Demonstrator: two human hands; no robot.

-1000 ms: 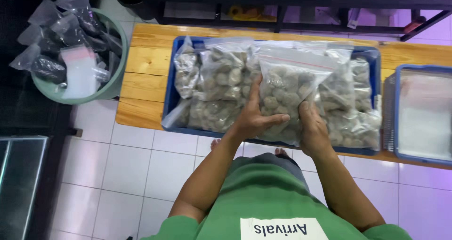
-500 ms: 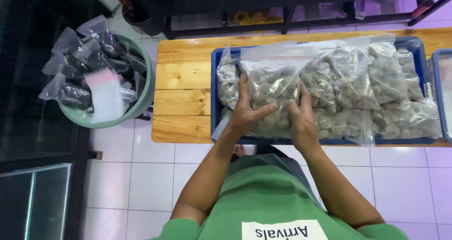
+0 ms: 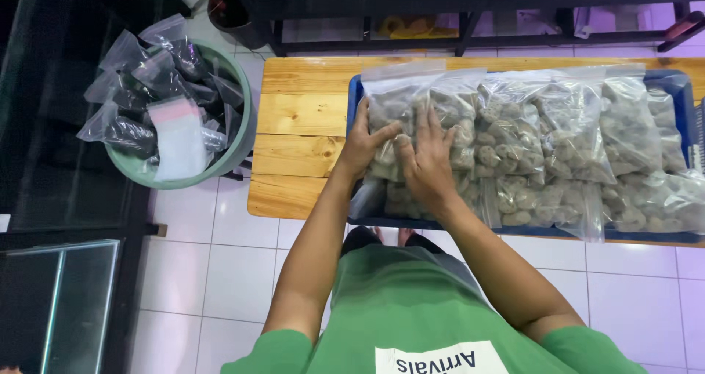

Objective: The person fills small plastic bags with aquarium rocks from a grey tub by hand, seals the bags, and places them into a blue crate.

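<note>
A blue tray (image 3: 683,88) on a wooden table (image 3: 301,117) is packed with several clear plastic bags of grey stone-like lumps (image 3: 543,139). My left hand (image 3: 363,143) grips the left side of the leftmost bag (image 3: 400,99). My right hand (image 3: 426,161) lies flat on the same bag's front, fingers spread, pressing it against the neighbouring bags. The bag stands at the tray's left end with its zip top pointing away from me.
A green bucket (image 3: 239,135) on the tiled floor left of the table holds several clear bags of dark material (image 3: 158,73) and one empty zip bag (image 3: 180,135). A glass tank (image 3: 59,300) stands at the lower left. Dark shelving (image 3: 455,22) runs behind the table.
The bag I held up over the tray's middle has moved left and down into the tray's left end. My view has shifted left, bringing the bucket further into the frame.
</note>
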